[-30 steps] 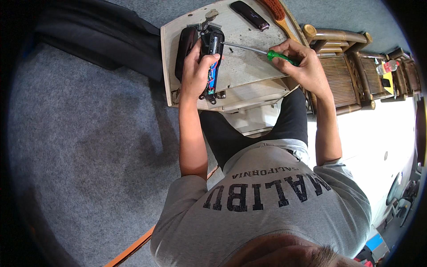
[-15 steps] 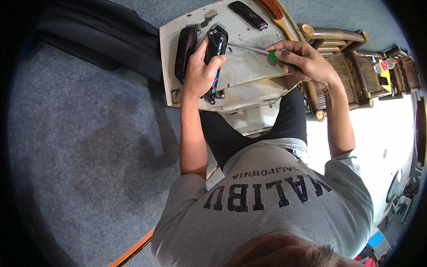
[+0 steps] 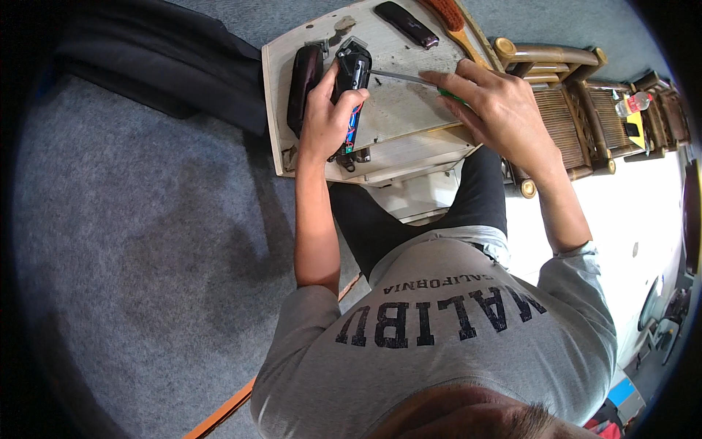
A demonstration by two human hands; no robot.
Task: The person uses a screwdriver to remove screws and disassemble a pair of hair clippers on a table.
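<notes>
My left hand [image 3: 327,124] is closed around a hair clipper [image 3: 356,62] whose casing is open, with coloured wires showing inside. Its blade end points away from me. In my right hand [image 3: 504,110] is a screwdriver [image 3: 402,77], its green handle mostly hidden by the fingers. The shaft runs left, and its tip meets the side of the clipper's inner parts near the blade end. Just left of the left hand lies a second, dark maroon hair clipper [image 3: 303,88]. A dark, glossy casing piece [image 3: 406,25] rests at the far side of the tabletop.
The pale wooden stand [image 3: 417,110] has an open compartment facing me. A brush [image 3: 457,33] with a wooden handle lies at its far right edge. To the right stand bamboo chairs [image 3: 552,55], with a plastic bottle [image 3: 633,104] on one. Dark cloth [image 3: 168,58] hangs at left.
My right hand has turned so its back faces up, with the fingers further over the green handle. The clipper has tilted slightly, showing more of its wires.
</notes>
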